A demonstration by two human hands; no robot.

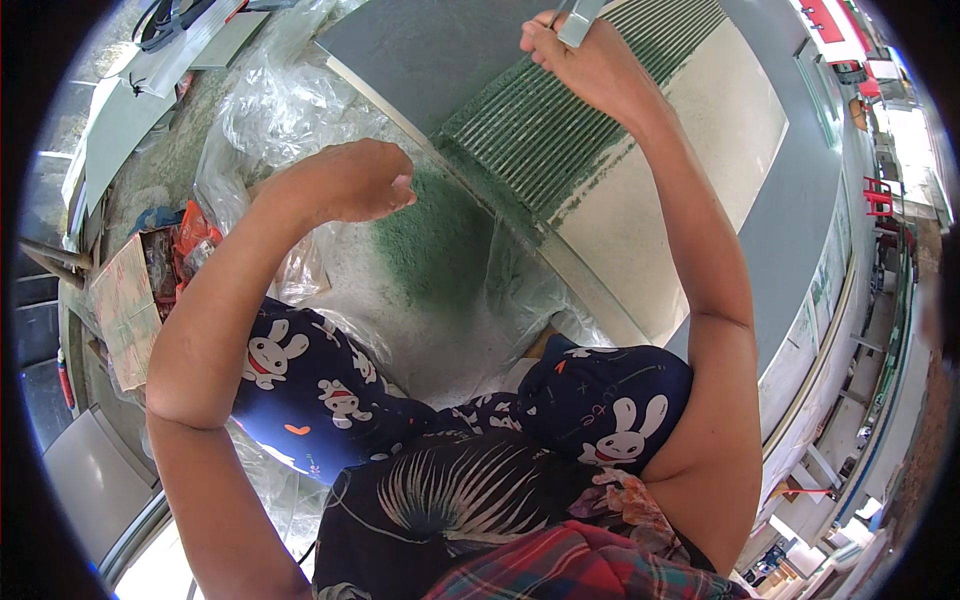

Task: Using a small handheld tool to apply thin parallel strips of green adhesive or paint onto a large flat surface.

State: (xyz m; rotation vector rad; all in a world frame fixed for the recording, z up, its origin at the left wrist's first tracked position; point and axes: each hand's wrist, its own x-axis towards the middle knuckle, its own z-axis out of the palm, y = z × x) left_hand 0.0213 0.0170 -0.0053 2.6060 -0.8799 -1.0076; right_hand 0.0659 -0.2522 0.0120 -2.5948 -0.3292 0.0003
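My right hand (580, 62) is closed around a flat, pale metal-looking bar (581, 22), whose upper end runs out of the picture. It hangs over a ribbed strip (560, 135) with many parallel slats and green powder in its grooves. The strip lies across a cream-white board (690, 150). My left hand (362, 180) hovers at the left of the board, above clear plastic sheeting, with its fingers curled in. What it holds, if anything, is hidden. Between my knees and the board lies a heap of green powder (435, 235) on the sheeting.
A dark grey panel (420, 65) covers the board's far left part. Crumpled clear plastic (280, 110) spreads over the floor. At left stands an open cardboard box (128, 310) with an orange bag (195, 232). A red stool (879, 197) shows far right.
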